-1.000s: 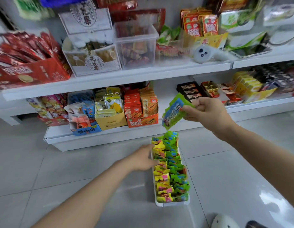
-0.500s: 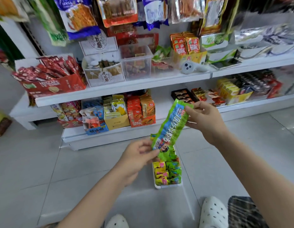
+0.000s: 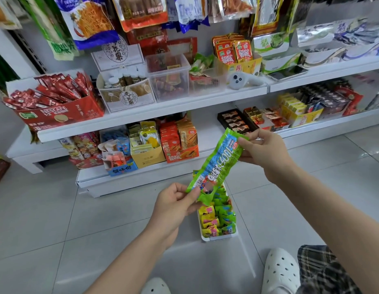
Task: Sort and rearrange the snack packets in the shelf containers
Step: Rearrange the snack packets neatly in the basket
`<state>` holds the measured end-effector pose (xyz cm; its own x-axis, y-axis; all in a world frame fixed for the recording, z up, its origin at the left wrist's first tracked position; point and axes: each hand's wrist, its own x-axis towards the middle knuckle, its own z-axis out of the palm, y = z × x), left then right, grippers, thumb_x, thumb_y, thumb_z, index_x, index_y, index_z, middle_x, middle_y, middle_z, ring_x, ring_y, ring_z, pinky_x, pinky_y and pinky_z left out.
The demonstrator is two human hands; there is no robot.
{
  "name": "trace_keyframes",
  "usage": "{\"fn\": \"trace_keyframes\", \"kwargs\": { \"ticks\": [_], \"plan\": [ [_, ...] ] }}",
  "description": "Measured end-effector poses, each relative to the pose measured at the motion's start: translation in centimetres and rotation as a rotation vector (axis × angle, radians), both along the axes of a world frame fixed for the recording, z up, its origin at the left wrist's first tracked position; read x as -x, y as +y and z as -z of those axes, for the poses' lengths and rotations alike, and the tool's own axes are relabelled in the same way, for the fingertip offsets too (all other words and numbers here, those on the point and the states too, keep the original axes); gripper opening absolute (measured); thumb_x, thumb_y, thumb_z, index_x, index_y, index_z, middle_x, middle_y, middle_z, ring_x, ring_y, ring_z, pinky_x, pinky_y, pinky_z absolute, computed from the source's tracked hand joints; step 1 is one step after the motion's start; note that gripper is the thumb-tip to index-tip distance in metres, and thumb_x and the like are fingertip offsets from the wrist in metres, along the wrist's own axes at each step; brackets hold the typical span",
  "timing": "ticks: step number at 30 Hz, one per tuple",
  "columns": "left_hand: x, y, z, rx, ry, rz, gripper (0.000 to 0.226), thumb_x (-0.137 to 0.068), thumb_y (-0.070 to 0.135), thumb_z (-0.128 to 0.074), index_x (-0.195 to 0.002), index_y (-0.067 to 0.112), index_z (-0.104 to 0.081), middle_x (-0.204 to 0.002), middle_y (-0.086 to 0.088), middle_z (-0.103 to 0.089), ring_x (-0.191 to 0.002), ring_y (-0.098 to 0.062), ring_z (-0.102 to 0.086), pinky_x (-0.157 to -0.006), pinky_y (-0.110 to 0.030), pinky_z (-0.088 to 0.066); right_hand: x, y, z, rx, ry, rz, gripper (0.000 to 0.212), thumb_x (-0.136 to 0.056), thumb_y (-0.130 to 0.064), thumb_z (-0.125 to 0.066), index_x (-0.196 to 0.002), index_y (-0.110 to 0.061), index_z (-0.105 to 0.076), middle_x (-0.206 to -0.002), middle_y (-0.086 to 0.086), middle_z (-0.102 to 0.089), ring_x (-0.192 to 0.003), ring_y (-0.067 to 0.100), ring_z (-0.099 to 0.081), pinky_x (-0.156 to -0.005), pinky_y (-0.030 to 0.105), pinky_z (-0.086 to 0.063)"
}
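A long green and blue snack packet (image 3: 218, 164) is stretched in the air between both hands. My right hand (image 3: 264, 151) pinches its upper end. My left hand (image 3: 175, 202) pinches its lower end. Below it, a narrow white tray (image 3: 219, 238) stands on the floor tiles, packed with several small yellow and green packets (image 3: 216, 219). The packet and my left hand hide the tray's far part.
White shelves (image 3: 154, 111) carry a red coffee-stick box (image 3: 59, 111), clear bins (image 3: 169, 79), a white controller (image 3: 239, 81) and cardboard snack boxes (image 3: 180, 143). Bags hang above. A gap lies on the lower shelf (image 3: 207, 132). White clogs (image 3: 279, 270) sit at the bottom.
My left hand left the tray and took the packet's lower end. The packet now hangs stretched out lengthwise between both hands. The view rose and pulled back from the shelf.
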<state>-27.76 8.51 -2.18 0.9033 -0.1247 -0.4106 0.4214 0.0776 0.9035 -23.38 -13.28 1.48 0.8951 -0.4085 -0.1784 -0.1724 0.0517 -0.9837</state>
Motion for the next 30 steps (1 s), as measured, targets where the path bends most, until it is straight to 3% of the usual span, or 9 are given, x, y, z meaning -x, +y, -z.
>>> {"fn": "trace_keyframes", "kwargs": {
  "ticks": [2, 6, 9, 13, 16, 18, 22, 27, 30],
  "plan": [
    [-0.1, 0.1, -0.3, 0.12, 0.061, -0.024, 0.018, -0.085, 0.009, -0.066, -0.088, 0.003, -0.05, -0.107, -0.028, -0.068, -0.093, -0.033, -0.071, -0.084, -0.046, -0.058, 0.2, 0.2, 0.1, -0.025, 0.002, -0.003, 0.018, -0.091, -0.006, -0.065, -0.079, -0.01, -0.052, -0.085, 0.02, -0.073, -0.077, 0.031, -0.073, -0.07, 0.042, -0.062],
    [-0.2, 0.3, -1.5, 0.696, 0.341, -0.051, 0.036, -0.092, 0.035, -0.055, -0.106, 0.002, -0.056, -0.122, -0.023, -0.065, -0.109, -0.039, -0.065, -0.089, -0.065, -0.048, 0.7, 0.6, 0.1, -0.167, -0.043, -0.069, 0.008, -0.093, -0.009, -0.063, -0.089, -0.011, -0.056, -0.083, 0.013, -0.072, -0.069, 0.024, -0.07, -0.073, 0.037, -0.062],
    [-0.8, 0.2, -2.4, 0.875, 0.451, -0.072, 0.054, -0.094, 0.047, -0.049, -0.125, 0.003, -0.055, -0.125, -0.026, -0.062, -0.117, -0.041, -0.059, -0.09, -0.053, -0.051, 0.8, 0.6, -0.1, -0.302, -0.094, -0.164, 0.003, -0.096, -0.012, -0.059, -0.098, -0.013, -0.057, -0.076, 0.0, -0.071, -0.077, 0.021, -0.068, -0.078, 0.034, -0.059],
    [-0.8, -0.3, -3.1, 0.87, 0.511, 0.18, 0.063, -0.065, 0.003, -0.086, -0.122, -0.007, -0.063, -0.132, -0.035, -0.052, -0.105, -0.037, -0.063, -0.077, -0.032, -0.059, 0.6, 0.7, 0.0, -0.443, -0.146, -0.266, 0.008, -0.099, -0.016, -0.054, -0.107, -0.017, -0.054, -0.09, 0.0, -0.069, -0.088, 0.021, -0.064, -0.082, 0.035, -0.055],
    [-0.2, -0.6, -3.4, 0.812, 0.502, 0.356, 0.067, -0.054, -0.002, -0.091, -0.117, -0.005, -0.067, -0.125, -0.03, -0.059, -0.089, -0.028, -0.067, -0.069, -0.028, -0.059, 0.6, 0.8, 0.0, -0.425, -0.122, -0.285, 0.013, -0.1, -0.019, -0.053, -0.113, -0.017, -0.055, -0.105, 0.003, -0.069, -0.099, 0.023, -0.066, -0.087, 0.04, -0.056],
    [0.0, -1.3, -3.6, 0.601, 0.378, 0.356, 0.061, -0.059, 0.005, -0.089, -0.116, 0.002, -0.068, -0.108, -0.016, -0.07, -0.075, -0.017, -0.067, -0.062, -0.025, -0.058, 0.5, 0.6, -0.1, -0.414, -0.053, -0.278, 0.018, -0.101, -0.023, -0.049, -0.114, -0.012, -0.056, -0.113, 0.008, -0.071, -0.104, 0.027, -0.068, -0.091, 0.046, -0.055],
    [-0.4, -2.0, -2.9, 0.083, 0.079, 0.181, 0.047, -0.075, -0.001, -0.075, -0.118, 0.011, -0.06, -0.097, -0.006, -0.075, -0.075, -0.013, -0.071, -0.051, -0.02, -0.05, 0.1, -0.3, -0.4, -0.554, 0.082, -0.299, 0.052, -0.102, -0.049, -0.031, -0.126, -0.01, -0.057, -0.118, 0.019, -0.068, -0.108, 0.033, -0.067, -0.087, 0.043, -0.057],
    [-0.6, -2.0, -1.9, -0.055, -0.067, 0.151, 0.04, -0.078, 0.003, -0.076, -0.114, 0.013, -0.062, -0.097, -0.005, -0.076, -0.086, -0.016, -0.073, -0.058, -0.019, -0.052, 0.2, -0.3, -0.3, -0.225, 0.044, -0.354, 0.03, -0.1, -0.024, -0.051, -0.117, -0.004, -0.066, -0.118, 0.017, -0.068, -0.108, 0.029, -0.067, -0.095, 0.039, -0.054],
    [-0.7, -2.2, -2.0, 0.171, 0.059, 0.206, 0.034, -0.085, 0.005, -0.067, -0.119, 0.007, -0.063, -0.111, -0.012, -0.072, -0.095, -0.02, -0.07, -0.083, -0.028, -0.057, 0.2, -0.6, -0.4, -0.23, 0.018, -0.276, 0.023, -0.098, -0.018, -0.054, -0.11, -0.004, -0.069, -0.107, 0.013, -0.071, -0.096, 0.025, -0.068, -0.088, 0.036, -0.058]
  ]
}}
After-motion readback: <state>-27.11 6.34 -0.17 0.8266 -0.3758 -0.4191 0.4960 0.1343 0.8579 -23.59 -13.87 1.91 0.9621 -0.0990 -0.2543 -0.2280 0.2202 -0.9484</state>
